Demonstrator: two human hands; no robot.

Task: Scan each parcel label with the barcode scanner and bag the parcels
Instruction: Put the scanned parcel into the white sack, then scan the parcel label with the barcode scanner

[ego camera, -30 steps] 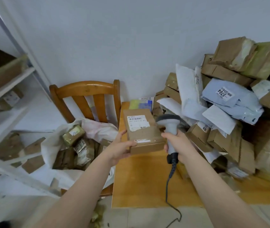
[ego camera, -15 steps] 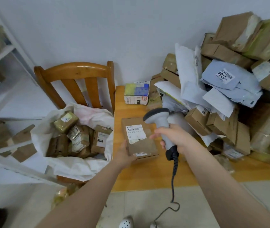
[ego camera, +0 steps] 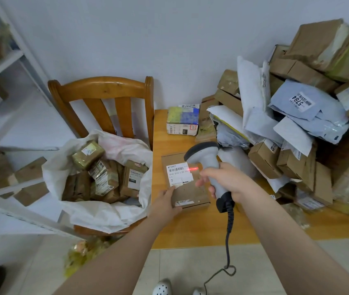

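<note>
A flat brown cardboard parcel (ego camera: 190, 192) lies on the wooden table (ego camera: 190, 228), its white label (ego camera: 178, 173) facing up. My left hand (ego camera: 165, 204) grips the parcel's near left corner. My right hand (ego camera: 225, 180) holds the grey barcode scanner (ego camera: 204, 157) by its handle, head aimed left at the label. A red scan line glows on the label's right edge beside the barcode. A white bag (ego camera: 105, 216) with several scanned parcels sits open on the wooden chair (ego camera: 103, 90) to the left.
A tall heap of boxes and mailer bags (ego camera: 297, 128) fills the table's right side. A small colourful box (ego camera: 183, 120) stands at the table's back. The scanner's coiled cable (ego camera: 229, 241) hangs over the table's front edge. White shelving (ego camera: 3, 64) with parcels stands far left.
The parcel has come down from the air onto the table. The scanner head has moved over the label, and the red scan line has lit up.
</note>
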